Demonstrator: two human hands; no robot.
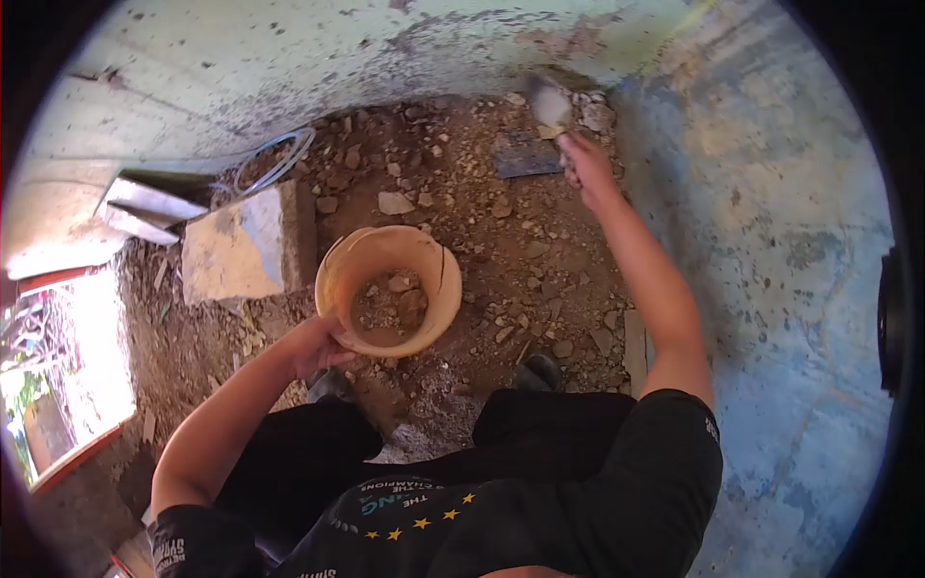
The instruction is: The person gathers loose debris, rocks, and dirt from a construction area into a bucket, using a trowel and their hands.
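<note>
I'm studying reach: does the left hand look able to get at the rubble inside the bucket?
Probably yes, after letting go: the left hand holds the bucket rim, and the open top leaves the rubble uncovered.

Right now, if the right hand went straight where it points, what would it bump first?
Probably the pale green wall, with the trowel in the right hand getting there first. Depth is unclear, so rubble at its foot might come sooner.
</note>
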